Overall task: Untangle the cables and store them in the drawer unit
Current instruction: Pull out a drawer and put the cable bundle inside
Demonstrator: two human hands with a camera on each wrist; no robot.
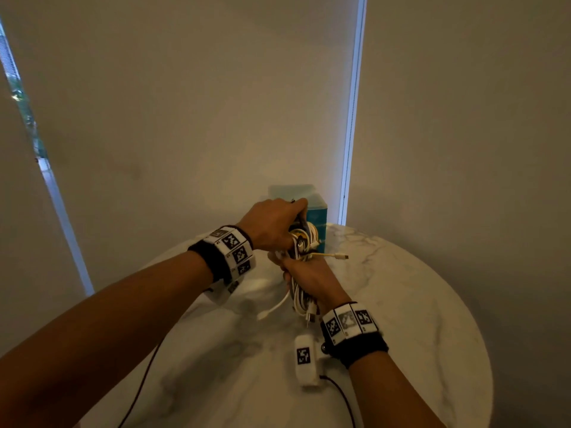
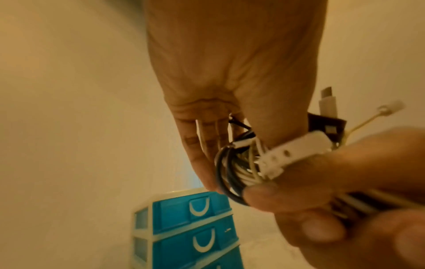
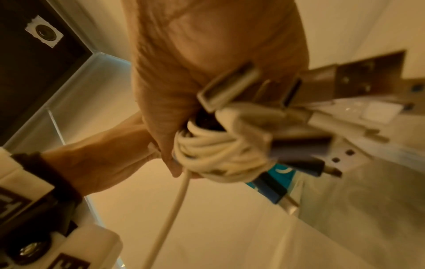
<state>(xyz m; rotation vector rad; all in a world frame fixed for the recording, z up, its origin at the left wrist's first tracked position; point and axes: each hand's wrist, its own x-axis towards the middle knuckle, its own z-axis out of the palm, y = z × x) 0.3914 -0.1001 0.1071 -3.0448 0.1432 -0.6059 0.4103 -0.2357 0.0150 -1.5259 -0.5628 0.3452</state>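
Observation:
A tangled bundle of white, black and yellow cables (image 1: 301, 242) hangs above the round marble table (image 1: 401, 304). My left hand (image 1: 275, 222) grips its top loops from above. Lower down, my right hand (image 1: 309, 274) grips the bundle, and white strands and plugs (image 1: 304, 307) hang below its palm. A yellowish cable end with a plug (image 1: 338, 256) sticks out to the right. The blue drawer unit (image 1: 312, 208) stands just behind the hands; in the left wrist view its drawers (image 2: 195, 225) are closed. The right wrist view shows the coiled white cable (image 3: 207, 154) and several USB plugs (image 3: 230, 87).
The table's far edge lies close to the wall and window blinds (image 1: 216, 103) behind the drawer unit. A thin dark wire (image 1: 145, 375) runs from each wrist band across the near part of the table.

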